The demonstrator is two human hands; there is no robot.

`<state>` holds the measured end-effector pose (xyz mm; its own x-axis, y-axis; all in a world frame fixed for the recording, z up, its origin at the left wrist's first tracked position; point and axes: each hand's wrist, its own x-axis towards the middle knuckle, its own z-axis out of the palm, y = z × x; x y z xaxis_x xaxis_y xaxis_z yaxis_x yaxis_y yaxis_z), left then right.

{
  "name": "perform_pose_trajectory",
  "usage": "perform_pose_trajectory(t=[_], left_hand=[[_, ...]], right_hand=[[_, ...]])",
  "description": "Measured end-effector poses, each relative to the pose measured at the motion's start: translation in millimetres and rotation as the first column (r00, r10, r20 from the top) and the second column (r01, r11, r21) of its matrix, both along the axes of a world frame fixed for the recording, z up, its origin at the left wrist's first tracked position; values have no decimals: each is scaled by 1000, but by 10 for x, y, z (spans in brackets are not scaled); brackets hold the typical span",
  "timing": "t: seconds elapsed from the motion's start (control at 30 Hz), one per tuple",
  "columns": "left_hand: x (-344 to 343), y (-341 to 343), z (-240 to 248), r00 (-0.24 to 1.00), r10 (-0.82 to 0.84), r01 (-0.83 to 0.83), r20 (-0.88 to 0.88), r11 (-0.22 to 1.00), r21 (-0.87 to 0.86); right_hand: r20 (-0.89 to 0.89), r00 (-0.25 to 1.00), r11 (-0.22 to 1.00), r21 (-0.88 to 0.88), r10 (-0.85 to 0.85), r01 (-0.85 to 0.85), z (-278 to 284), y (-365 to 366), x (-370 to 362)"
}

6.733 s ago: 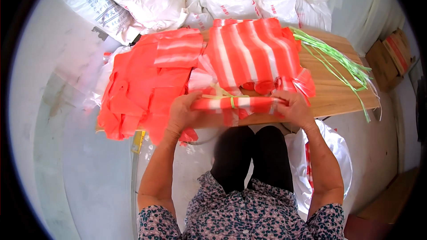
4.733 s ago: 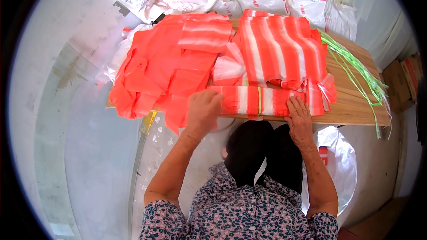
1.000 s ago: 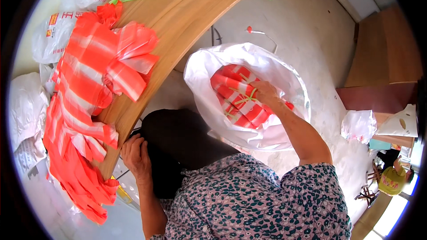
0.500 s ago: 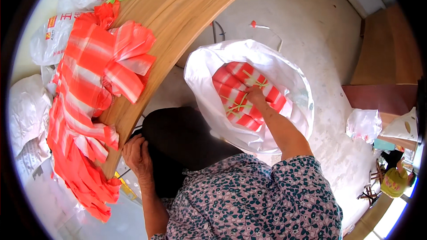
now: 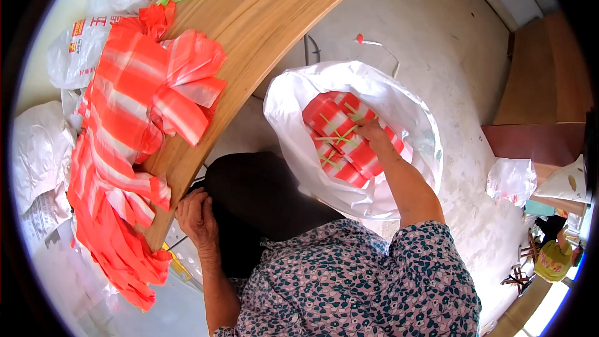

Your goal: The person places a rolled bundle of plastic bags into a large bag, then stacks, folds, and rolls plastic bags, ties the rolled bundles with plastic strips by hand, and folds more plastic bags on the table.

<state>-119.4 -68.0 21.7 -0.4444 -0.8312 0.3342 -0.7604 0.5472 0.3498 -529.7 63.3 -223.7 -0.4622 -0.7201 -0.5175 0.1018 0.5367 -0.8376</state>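
Inside the white sack (image 5: 286, 109), tied red-and-white bundles (image 5: 352, 153) slant far-left to near-right under your right hand (image 5: 370, 131), the nearer; your left hand (image 5: 198, 217) curls beside the tabletop (image 5: 268, 43). Neither's grip can be told.
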Motion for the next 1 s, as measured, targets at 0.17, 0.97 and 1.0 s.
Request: perform_pose_trajectory(t=[0.17, 0.97, 1.0], left_hand=[[53, 30, -16, 1000, 10, -10, -11, 1000, 6], [42, -22, 4, 997, -14, 12, -71, 999, -31], [60, -19, -10, 996, -22, 20, -85, 999, -26]], right_hand=[[-583, 747, 948, 201, 319, -248, 145, -278, 223], [-676, 662, 917, 396, 325, -46, 230, -300, 531], [-697, 606, 917, 364, 383, -162, 200, -295, 524]])
